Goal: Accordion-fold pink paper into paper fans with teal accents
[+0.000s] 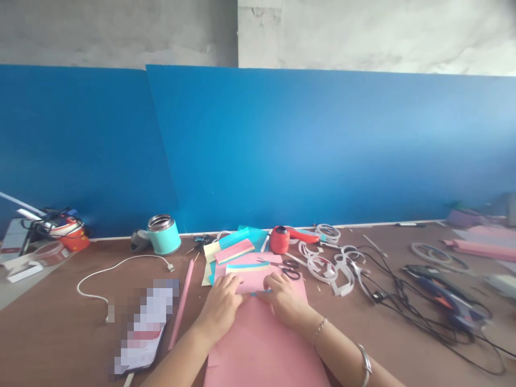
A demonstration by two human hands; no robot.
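Note:
My left hand (223, 301) and my right hand (283, 300) face each other over a large pink paper sheet (266, 349). Their thumbs and fingers are closed on a narrow blue paper strip (253, 294), only a short piece of which shows between the thumb tips. Just beyond the fingers lie a cream and blue paper strip (248, 267) and a stack of pink strips (234, 250). Dark-handled scissors (291, 269) rest past my right hand. How far the blue strip runs under my fingers is hidden.
A blurred phone (147, 328) and a long pink stick (181, 303) lie at left, near a turquoise cup (164, 236). Beyond the papers stands a red spool (279, 240). White ribbon coils (322, 266), black cables (411, 306) and a glue gun (447, 301) spread at right. A blue partition (302, 145) backs the table.

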